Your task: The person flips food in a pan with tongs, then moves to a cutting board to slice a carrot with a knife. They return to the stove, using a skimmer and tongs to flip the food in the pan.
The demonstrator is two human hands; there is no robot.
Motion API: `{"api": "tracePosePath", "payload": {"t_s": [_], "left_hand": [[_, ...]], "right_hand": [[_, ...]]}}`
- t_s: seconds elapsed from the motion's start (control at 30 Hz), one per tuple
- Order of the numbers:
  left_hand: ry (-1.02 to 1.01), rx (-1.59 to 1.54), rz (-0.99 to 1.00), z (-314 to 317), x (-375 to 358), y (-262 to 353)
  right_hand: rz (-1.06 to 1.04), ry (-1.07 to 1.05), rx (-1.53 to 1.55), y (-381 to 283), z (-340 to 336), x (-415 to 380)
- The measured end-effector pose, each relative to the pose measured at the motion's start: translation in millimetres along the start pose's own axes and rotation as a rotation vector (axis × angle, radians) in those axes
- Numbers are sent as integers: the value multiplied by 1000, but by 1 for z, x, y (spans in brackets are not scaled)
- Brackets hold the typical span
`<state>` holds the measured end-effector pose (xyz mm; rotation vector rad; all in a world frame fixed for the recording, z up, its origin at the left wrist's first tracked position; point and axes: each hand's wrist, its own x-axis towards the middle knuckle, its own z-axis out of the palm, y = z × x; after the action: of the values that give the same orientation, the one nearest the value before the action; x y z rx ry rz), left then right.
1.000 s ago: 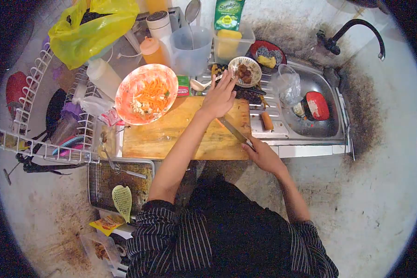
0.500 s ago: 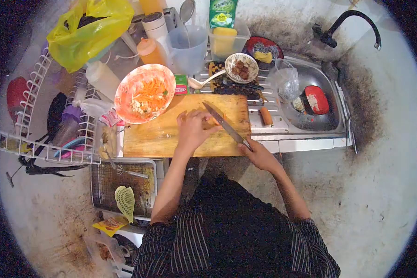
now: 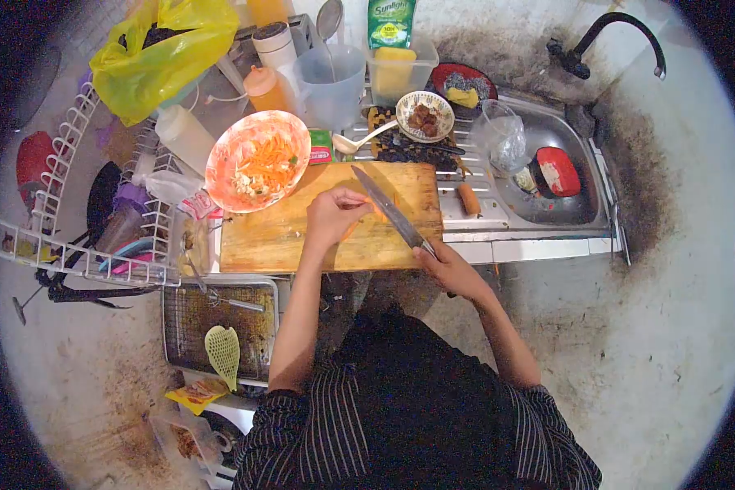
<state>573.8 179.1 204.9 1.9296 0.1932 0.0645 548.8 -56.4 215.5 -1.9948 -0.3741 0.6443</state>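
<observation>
My right hand [image 3: 452,271] is wrapped around the handle of a kitchen knife [image 3: 388,206]. Its blade slants up and left over the wooden cutting board [image 3: 294,245]. Just left of the blade, my left hand [image 3: 332,217] is closed, with thumb and fingertips pinched on a small orange carrot piece [image 3: 374,206]. The fingers partly hide the piece. At the board's upper left corner, a pinkish bowl [image 3: 220,155] holds shredded carrot [image 3: 276,159] and some pale bits.
Right of the board, a carrot stub [image 3: 469,199] lies on the ribbed drainboard beside the sink [image 3: 539,214]. Behind are a ladle [image 3: 363,140], a small patterned bowl [image 3: 446,131] of brown pieces and a clear blue jug [image 3: 331,90]. A white wire rack [image 3: 82,278] stands left.
The fingers of my left hand have gone from spread and curled to pinched together by the blade. The knife stays in my right hand, almost unmoved. The view has shifted slightly.
</observation>
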Motion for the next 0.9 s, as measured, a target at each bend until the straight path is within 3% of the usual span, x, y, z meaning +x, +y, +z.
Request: {"api": "tracePosePath", "payload": {"t_s": [0.17, 0.33, 0.43, 0.63, 0.73, 0.9], "left_hand": [[1, 217, 0, -6, -5, 1], [-31, 523, 52, -10, -6, 1], [85, 439, 84, -11, -10, 4], [-16, 678, 470, 7, -4, 10], [-172, 746, 395, 6, 5, 19], [-71, 817, 420, 13, 4, 26]], "right_hand": [[87, 67, 31, 1, -6, -9], [-6, 72, -29, 10, 4, -24], [18, 104, -96, 20, 16, -27], [17, 239, 134, 20, 20, -31], [158, 193, 394, 2, 9, -40], [152, 241, 241, 17, 6, -47]]}}
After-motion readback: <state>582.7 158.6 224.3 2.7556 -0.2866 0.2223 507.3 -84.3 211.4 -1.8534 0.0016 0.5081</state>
